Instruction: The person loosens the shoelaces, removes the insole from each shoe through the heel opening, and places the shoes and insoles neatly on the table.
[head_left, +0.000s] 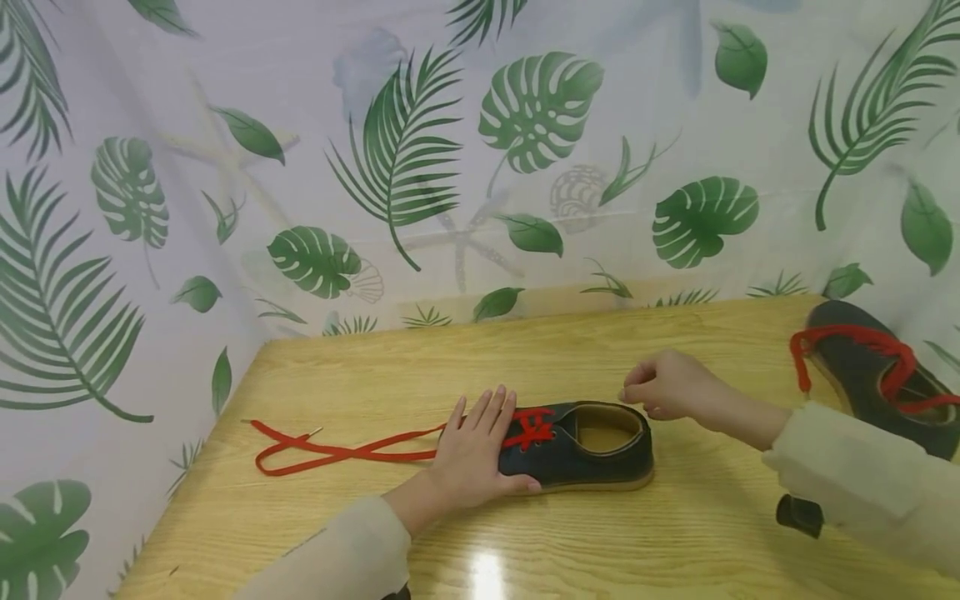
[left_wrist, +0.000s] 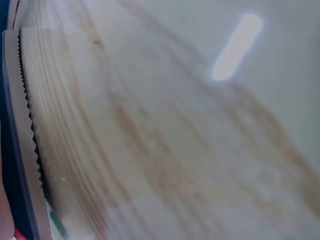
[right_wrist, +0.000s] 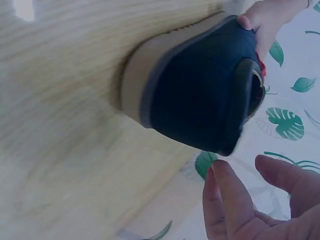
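A dark navy shoe with a tan sole lies on the table, toe to the left. Its red shoelace crosses the eyelets, and the long loose ends stretch left over the wood. Across the toe part rests my left hand, palm down, fingers straight and thumb along the near side. By the heel, my right hand hovers with loosely bent fingers. In the right wrist view, the thumb and fingers of that hand are apart beside the shoe's heel, holding nothing. Only the sole's edge shows in the left wrist view.
A second dark shoe with red laces lies at the table's right end, partly behind the right sleeve. A leaf-patterned cloth surrounds the wooden table at the back and sides.
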